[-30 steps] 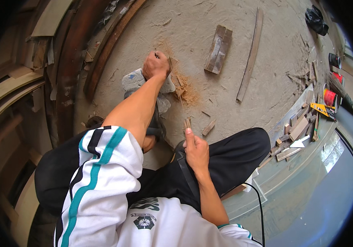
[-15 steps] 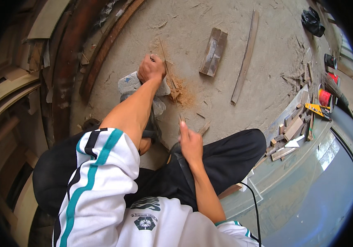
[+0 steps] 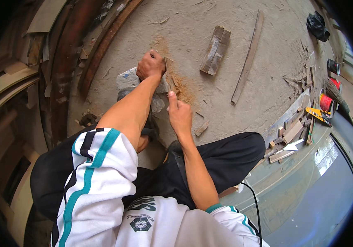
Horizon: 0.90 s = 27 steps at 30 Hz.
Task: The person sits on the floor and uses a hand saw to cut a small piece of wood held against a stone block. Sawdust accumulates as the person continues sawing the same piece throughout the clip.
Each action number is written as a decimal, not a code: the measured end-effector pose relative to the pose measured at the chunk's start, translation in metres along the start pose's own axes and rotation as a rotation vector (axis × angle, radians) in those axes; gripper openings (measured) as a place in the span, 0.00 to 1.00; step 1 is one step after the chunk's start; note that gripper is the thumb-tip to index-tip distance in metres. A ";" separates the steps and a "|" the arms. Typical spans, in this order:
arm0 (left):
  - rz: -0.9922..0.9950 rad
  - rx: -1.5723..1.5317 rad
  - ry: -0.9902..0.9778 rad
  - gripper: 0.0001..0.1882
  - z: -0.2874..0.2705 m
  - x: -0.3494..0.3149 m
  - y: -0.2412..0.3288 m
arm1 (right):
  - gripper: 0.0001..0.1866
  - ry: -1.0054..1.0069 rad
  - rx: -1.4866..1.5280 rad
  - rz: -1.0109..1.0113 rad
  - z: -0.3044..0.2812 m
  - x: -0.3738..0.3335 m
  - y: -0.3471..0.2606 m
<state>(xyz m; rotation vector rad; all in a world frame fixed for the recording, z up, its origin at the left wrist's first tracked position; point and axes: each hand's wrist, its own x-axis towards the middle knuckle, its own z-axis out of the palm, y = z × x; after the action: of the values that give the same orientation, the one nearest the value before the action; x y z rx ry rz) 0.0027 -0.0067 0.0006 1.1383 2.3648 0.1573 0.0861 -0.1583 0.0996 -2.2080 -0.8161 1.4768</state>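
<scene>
My left hand is closed in a fist over a pale, rough block on the floor. What its fingers grip is hidden. Close beside it, my right hand is wrapped round the handle end of a saw, the handle mostly covered by the fingers. Its thin blade shows nearly edge-on and runs up past the left fist. Orange-brown sawdust and small wood bits lie on the floor to the right of the blade.
A short wooden block and a long narrow strip lie farther right. Wood offcuts are piled by a glass-like panel, with a yellow tool nearby. Curved timbers line the left. A black bag sits far right.
My right hand has moved forward, up toward the left fist, carrying the saw with it, so less of the blade shows. The left hand stays on the block.
</scene>
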 end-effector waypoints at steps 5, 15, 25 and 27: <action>-0.002 0.024 0.028 0.25 -0.006 0.008 -0.012 | 0.36 -0.022 0.048 0.070 -0.017 -0.078 0.028; 0.006 0.010 0.030 0.25 -0.002 0.006 -0.006 | 0.36 -0.012 0.039 0.032 -0.005 -0.041 0.024; -0.053 -0.028 0.001 0.26 -0.001 0.000 -0.003 | 0.35 0.037 0.017 -0.046 0.010 0.005 0.011; -0.047 -0.014 -0.001 0.27 -0.007 0.004 -0.006 | 0.36 0.031 0.043 0.048 -0.002 -0.049 0.024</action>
<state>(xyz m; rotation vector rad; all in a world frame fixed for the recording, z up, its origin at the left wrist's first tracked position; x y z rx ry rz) -0.0065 -0.0070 0.0031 1.0754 2.3829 0.1570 0.0802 -0.2079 0.1210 -2.2277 -0.7194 1.4645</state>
